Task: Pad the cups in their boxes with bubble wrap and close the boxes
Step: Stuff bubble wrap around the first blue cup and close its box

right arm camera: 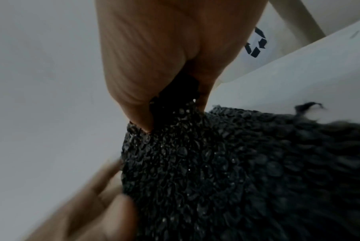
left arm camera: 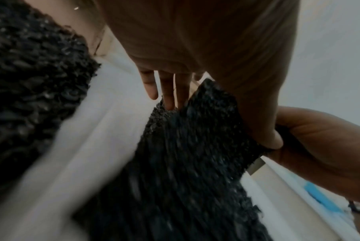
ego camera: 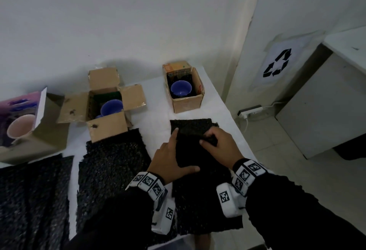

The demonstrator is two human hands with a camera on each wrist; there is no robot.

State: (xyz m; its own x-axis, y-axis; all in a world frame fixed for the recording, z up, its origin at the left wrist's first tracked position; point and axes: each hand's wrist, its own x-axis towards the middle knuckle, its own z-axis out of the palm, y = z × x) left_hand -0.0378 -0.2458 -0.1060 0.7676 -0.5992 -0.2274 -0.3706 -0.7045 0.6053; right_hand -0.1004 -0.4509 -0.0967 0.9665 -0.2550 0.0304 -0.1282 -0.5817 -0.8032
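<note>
Nearest, a black bubble wrap sheet (ego camera: 190,129) is pressed flat by the left hand (ego camera: 170,160) and pinched by the right hand (ego camera: 219,147). Beyond the sheet, three boxes (cups visible inside) (ego camera: 184,89) remain open; none closed.

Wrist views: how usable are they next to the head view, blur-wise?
Left wrist: smeared by motion, the bubble wrap streaked. Right wrist: wrap bubbles sharp by the right hand, blurred toward the lower corners. Head: dim but mostly sharp, cups and boxes legible.
</note>
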